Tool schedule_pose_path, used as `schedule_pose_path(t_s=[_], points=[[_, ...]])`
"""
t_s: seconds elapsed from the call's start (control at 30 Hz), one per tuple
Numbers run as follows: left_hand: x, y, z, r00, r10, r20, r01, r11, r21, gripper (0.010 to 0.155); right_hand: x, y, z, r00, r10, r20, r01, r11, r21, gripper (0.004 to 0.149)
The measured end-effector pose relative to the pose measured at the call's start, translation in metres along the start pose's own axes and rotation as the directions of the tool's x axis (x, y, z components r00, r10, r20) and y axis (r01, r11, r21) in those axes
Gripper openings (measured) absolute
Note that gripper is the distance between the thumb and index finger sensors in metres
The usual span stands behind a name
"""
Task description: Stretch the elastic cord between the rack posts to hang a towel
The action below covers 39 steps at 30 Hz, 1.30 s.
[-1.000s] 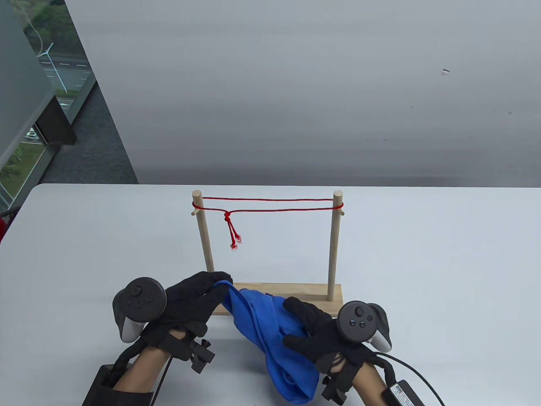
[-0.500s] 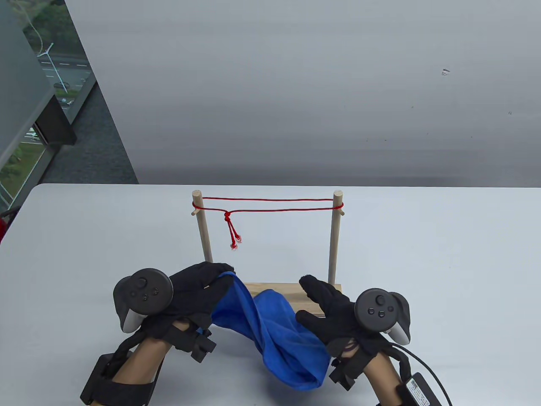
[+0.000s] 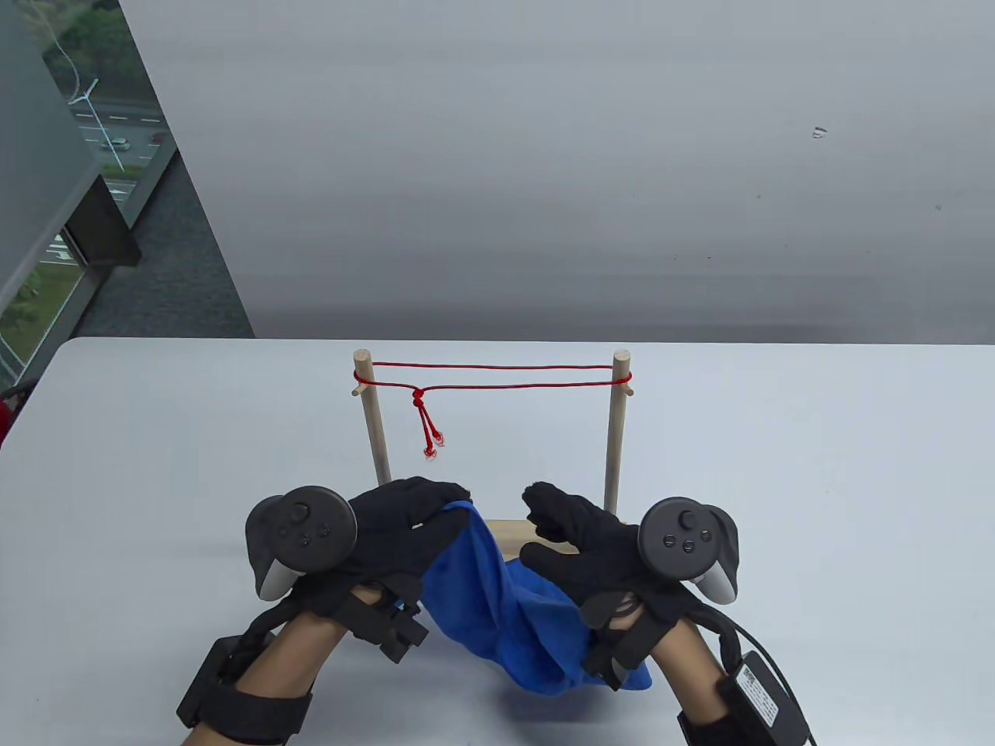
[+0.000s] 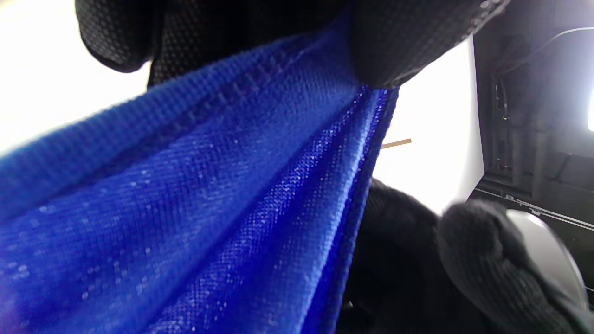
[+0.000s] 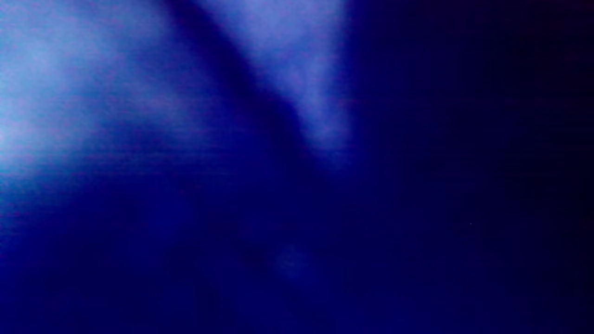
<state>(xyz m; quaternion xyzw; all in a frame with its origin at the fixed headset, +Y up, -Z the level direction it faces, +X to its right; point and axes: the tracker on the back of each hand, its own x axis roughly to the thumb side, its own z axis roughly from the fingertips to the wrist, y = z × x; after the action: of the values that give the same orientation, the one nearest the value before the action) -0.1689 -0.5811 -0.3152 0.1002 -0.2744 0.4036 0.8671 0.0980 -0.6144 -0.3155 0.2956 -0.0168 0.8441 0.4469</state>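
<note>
One towel (image 3: pixel 497 606) edge pinched in left fingers (image 3: pixel 435 505), hanging

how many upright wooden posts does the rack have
2. The left post rises from the wooden base behind the left hand; the right post rises beside the right hand. The red elastic cord spans their tops. None appear hidden.

Red cord (image 3: pixel 497 376) taut between upright rack posts (image 3: pixel 614 435) — blue towel (image 3: pixel 497 614) bunched, lifted before rack.
</note>
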Motion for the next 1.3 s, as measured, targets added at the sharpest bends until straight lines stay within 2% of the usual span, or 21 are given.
schedule_pose_path(t_s=[0.2,0.27,0.37,0.47,0.53,0.57,0.67,0.83,0.87,0.97,1.0,1.07,1.13,1.2,1.3], points=[[0.008,-0.010,0.000,0.999,0.026,0.020,-0.026,1.000,-0.008,0.041,0.011,0.013,-0.018,0.995,0.097,0.007,-0.097,0.994,0.058,0.077],[0.010,-0.012,0.001,0.999,0.033,0.029,-0.032,0.999,-0.010,0.041,0.012,0.018,-0.022,0.997,0.075,0.012,-0.076,0.995,0.062,0.071],[0.011,-0.014,0.002,0.999,0.040,0.035,-0.040,0.999,-0.008,0.043,0.013,0.022,-0.026,0.999,0.049,0.021,-0.049,0.999,0.000,0.053],[0.006,-0.014,0.007,0.998,0.064,0.030,-0.064,0.998,-0.007,0.059,0.011,0.020,-0.026,0.999,0.041,0.022,-0.039,0.997,-0.067,0.045],[0.002,-0.016,0.011,0.998,0.060,-0.003,-0.060,0.997,-0.052,0.082,0.010,0.017,-0.025,0.999,0.038,0.015,-0.036,0.993,-0.111,0.043],[-0.001,-0.020,0.014,0.999,0.039,-0.021,-0.041,0.995,-0.096,0.094,0.010,0.015,-0.024,0.999,0.036,0.008,-0.035,0.989,-0.141,0.043],[-0.007,-0.033,0.023,0.998,-0.002,-0.061,-0.012,0.975,-0.220,0.116,0.011,0.011,-0.023,0.999,0.042,-0.004,-0.042,0.977,-0.211,0.043],[-0.013,-0.061,0.030,0.992,0.028,-0.125,-0.077,0.909,-0.409,0.126,0.013,0.009,-0.023,1.000,0.022,-0.011,-0.024,0.962,-0.271,0.043],[-0.011,-0.064,0.031,0.992,0.016,-0.122,-0.063,0.915,-0.399,0.123,0.014,0.009,-0.023,1.000,0.020,-0.008,-0.022,0.962,-0.271,0.043],[-0.007,-0.067,0.031,0.994,-0.022,-0.104,-0.014,0.943,-0.332,0.102,0.014,0.011,-0.022,0.999,0.031,-0.010,-0.033,0.964,-0.265,0.043],[-0.006,-0.067,0.031,0.994,-0.017,-0.104,-0.017,0.948,-0.317,0.090,0.013,0.010,-0.022,0.999,0.051,-0.009,-0.051,0.963,-0.266,0.043],[-0.007,-0.065,0.033,0.993,-0.055,-0.102,0.028,0.969,-0.246,0.071,0.011,0.009,-0.020,0.999,-0.028,-0.015,0.024,0.973,-0.230,0.042],[-0.007,-0.065,0.034,0.993,-0.061,-0.101,0.035,0.970,-0.242,0.052,0.010,0.007,-0.018,0.999,-0.038,-0.020,0.033,0.974,-0.223,0.042],[-0.008,-0.065,0.036,0.991,-0.090,-0.102,0.067,0.975,-0.213,0.048,0.010,0.005,-0.017,0.999,-0.024,-0.023,0.018,0.976,-0.217,0.042],[-0.011,-0.065,0.039,0.974,-0.209,-0.092,0.187,0.960,-0.209,0.044,0.010,0.002,-0.014,0.999,-0.031,-0.030,0.025,0.980,-0.199,0.042]])
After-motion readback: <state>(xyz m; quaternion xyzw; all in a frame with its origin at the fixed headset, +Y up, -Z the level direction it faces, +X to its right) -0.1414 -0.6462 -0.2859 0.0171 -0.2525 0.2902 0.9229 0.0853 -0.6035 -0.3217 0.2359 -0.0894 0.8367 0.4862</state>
